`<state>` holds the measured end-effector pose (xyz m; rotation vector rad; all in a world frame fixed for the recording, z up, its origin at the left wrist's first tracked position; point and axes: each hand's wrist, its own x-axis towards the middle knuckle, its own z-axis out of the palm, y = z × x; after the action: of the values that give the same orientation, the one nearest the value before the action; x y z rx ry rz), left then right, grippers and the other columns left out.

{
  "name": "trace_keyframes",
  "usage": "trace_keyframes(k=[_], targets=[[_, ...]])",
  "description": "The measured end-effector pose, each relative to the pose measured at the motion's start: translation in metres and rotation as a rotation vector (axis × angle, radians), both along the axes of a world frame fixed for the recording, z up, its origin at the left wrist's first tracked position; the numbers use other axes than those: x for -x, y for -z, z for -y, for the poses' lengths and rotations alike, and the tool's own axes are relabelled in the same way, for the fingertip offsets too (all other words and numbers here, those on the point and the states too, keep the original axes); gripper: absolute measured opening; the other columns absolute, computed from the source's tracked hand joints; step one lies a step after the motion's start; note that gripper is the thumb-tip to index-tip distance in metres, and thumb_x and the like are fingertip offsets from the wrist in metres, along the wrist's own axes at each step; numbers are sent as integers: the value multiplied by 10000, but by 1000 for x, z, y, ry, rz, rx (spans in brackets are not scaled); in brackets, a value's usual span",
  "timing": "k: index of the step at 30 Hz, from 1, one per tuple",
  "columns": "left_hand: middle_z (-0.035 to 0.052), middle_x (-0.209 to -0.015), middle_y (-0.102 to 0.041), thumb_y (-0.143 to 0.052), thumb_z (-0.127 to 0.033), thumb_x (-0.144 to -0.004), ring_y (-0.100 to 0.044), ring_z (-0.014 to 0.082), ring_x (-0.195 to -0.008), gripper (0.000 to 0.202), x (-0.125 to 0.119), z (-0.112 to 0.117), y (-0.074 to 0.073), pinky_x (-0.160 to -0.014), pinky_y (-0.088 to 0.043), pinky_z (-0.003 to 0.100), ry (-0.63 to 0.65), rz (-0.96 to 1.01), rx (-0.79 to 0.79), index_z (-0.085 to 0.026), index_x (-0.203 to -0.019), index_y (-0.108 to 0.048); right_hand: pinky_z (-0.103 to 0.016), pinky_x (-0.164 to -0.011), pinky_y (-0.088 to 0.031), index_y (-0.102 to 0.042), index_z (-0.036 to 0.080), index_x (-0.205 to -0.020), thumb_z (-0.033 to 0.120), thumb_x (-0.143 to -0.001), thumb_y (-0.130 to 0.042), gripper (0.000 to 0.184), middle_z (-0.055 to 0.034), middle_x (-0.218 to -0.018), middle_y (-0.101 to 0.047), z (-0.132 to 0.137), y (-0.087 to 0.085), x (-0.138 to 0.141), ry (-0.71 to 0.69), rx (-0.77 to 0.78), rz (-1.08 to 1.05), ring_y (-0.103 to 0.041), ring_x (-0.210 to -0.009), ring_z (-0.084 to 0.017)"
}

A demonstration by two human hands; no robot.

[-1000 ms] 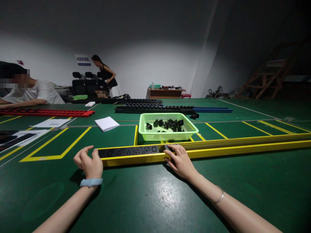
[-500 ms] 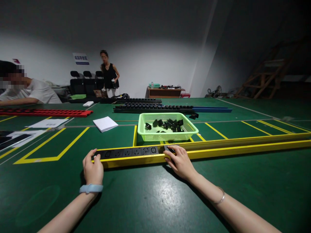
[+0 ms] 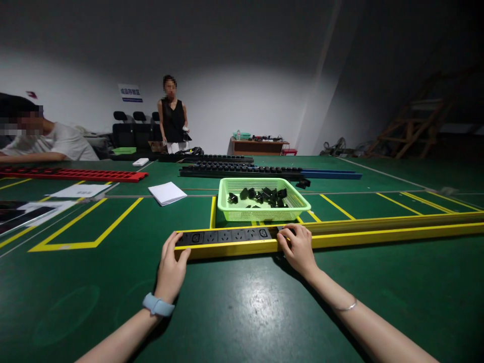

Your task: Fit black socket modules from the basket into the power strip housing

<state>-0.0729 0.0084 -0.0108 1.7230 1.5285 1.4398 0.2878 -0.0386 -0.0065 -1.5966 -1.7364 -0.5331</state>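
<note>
A long yellow metal channel point(image 3: 234, 248) lies across the green table in front of me. Its left part holds a row of black socket modules point(image 3: 225, 235). My left hand point(image 3: 172, 267), with a light blue wristband, grips the channel's left end, thumb on the near side and fingers at the far side. Farther right, my right hand point(image 3: 298, 249) has its fingers closed on a black socket module point(image 3: 280, 234) in the channel; the fingers partly cover it. A small gap separates that module from the row. Behind the channel stands a green basket point(image 3: 264, 214) with several black pieces.
White papers point(image 3: 167, 193) lie left of the basket. Beyond are black strips point(image 3: 242, 172), a blue channel point(image 3: 336, 175) and a red rail point(image 3: 94, 175). One person point(image 3: 71, 143) leans at the far left; another person point(image 3: 174, 121) stands behind the table.
The yellow channel with its row of modules has slid to the right. Both my hands have moved right with it. The standing person has turned and shifted slightly.
</note>
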Motion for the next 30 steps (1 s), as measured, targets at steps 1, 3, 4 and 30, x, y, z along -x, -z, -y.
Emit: trace_keyframes(k=[1, 3, 4, 30], targets=[[86, -1375, -437, -511, -323, -837, -394, 253, -1319, 383, -1, 1, 0, -1156, -244, 416, 13, -4, 0, -218, -1205, -525, -446, -857, -373, -638, 226, -863, 339, -919, -468, 211, -75, -1010, -559, 0, 1, -1, 2, -7, -1, -494, -981, -251], [96, -1374, -430, -509, -328, -838, -391, 259, -1320, 381, -2, 2, 0, -1157, -242, 423, 16, -10, -1, -208, -1199, -526, -448, -866, -386, -633, 218, -881, 334, -919, -467, 206, -82, -1020, -557, 1, 1, 1, -11, -7, 3, -494, -989, -254], [102, -1363, -437, -506, -329, -840, -397, 261, -1314, 377, -3, 2, 0, -1155, -246, 427, 7, -6, -6, -202, -1194, -527, -450, -872, -392, -631, 216, -893, 331, -916, -471, 199, -85, -1026, -556, 2, 1, 3, -26, -2, 8, -495, -996, -256], [68, -1310, -523, -458, -335, -879, -450, 236, -1276, 340, 2, -22, 5, -1128, -294, 393, -38, 81, 68, -234, -1176, -587, -487, -1089, -345, -459, 229, -1341, 275, -921, -476, 423, -90, -1355, -526, 9, -10, 22, -359, 153, 236, -468, -1268, -221]])
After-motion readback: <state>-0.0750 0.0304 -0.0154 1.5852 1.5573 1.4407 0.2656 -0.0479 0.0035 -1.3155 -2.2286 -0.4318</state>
